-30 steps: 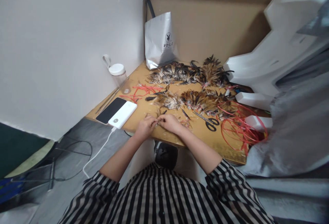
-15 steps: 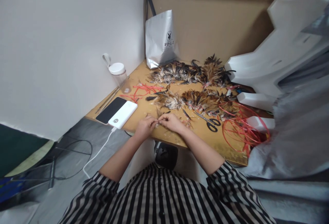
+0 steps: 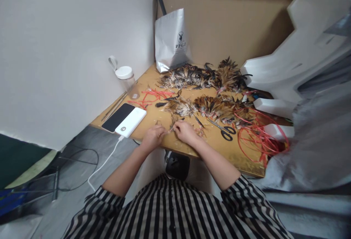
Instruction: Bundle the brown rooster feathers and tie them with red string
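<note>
My left hand (image 3: 153, 136) and my right hand (image 3: 185, 132) meet at the near edge of the wooden table (image 3: 219, 151). Both have their fingers pinched together on a small bundle of brown feathers (image 3: 173, 124) held between them. Piles of brown and black feathers (image 3: 208, 105) lie just beyond my hands. Black-handled scissors (image 3: 223, 129) rest to the right of my right hand.
A phone (image 3: 117, 116) and a white power bank (image 3: 131, 121) with a cable lie at the left. A clear bottle (image 3: 127, 82), red cords (image 3: 255, 136), a grey bag (image 3: 171, 41) and white foam pieces (image 3: 274, 105) surround the feathers.
My hands have stayed together at the table edge; the feather bundle between them now stands slightly higher. The view has shifted a little.
</note>
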### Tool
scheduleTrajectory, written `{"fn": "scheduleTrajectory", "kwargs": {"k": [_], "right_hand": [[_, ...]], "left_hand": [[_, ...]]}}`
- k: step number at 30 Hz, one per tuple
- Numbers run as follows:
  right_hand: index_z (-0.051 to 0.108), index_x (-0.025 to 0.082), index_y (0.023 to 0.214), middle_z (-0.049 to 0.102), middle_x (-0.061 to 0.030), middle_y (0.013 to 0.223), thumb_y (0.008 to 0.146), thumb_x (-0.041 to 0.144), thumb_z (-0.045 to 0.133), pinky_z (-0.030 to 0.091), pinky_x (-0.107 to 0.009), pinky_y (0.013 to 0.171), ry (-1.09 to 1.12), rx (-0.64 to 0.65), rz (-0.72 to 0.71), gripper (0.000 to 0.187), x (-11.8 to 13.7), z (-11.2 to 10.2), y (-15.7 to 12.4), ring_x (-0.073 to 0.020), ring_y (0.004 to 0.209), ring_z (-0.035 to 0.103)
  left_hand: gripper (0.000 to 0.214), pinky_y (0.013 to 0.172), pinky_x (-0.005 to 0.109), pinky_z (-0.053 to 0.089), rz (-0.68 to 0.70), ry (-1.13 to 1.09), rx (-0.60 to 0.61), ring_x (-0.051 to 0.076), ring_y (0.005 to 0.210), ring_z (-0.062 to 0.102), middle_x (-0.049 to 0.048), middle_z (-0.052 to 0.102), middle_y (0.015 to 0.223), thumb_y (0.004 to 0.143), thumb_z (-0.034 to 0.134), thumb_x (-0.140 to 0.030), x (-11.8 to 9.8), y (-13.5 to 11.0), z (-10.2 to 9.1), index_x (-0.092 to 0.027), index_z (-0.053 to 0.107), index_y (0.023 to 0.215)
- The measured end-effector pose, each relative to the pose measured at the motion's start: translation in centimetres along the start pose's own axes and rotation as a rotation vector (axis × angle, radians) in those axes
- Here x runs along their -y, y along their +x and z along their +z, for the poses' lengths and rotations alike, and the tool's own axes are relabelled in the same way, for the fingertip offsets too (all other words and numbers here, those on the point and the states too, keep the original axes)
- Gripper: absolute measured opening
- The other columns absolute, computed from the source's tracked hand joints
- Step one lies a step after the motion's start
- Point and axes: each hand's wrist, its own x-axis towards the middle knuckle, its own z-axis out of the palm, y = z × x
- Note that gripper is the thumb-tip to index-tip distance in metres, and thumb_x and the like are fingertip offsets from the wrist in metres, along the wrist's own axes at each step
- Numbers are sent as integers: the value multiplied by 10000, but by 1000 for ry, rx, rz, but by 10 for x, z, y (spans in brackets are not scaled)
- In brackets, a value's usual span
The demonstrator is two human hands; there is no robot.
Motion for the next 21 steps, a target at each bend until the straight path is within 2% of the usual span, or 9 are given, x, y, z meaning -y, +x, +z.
{"fn": "scheduleTrajectory", "kwargs": {"k": [6,13,16,19,21], "right_hand": [[585,165,736,563,-60,896,815,185,415,355,-226,701,-30,-48,-17,189,1,0,-3,-138,793,523],[591,162,720,566,-61,865,811,180,434,359,-234,686,-8,-47,-14,183,1,1,-3,-141,767,519],[594,165,708,574,-54,847,798,178,451,361,-229,676,33,-79,-15,170,-2,1,-4,-137,758,520],[597,169,673,576,-38,773,763,163,481,365,-224,665,96,-85,-3,147,-5,0,-3,-131,728,517],[599,170,652,569,-29,718,747,166,494,365,-226,647,135,-93,13,142,-6,0,-3,-128,690,509]], "left_hand": [[146,713,266,420,3,55,70,154,770,547,58,595,758,784,453,-126,-1,1,-6,-164,584,732],[147,697,284,405,2,85,136,167,739,522,61,569,712,782,448,-127,-3,5,-6,-152,559,690],[128,710,292,410,-40,62,113,168,754,528,60,569,732,777,456,-128,-7,5,-9,-159,565,719],[112,737,307,415,-77,57,53,177,813,532,68,575,829,781,476,-168,-15,6,-11,-168,569,844],[153,763,316,413,-71,81,54,187,866,527,77,575,900,779,498,-208,-20,7,-10,-173,561,914]]}}
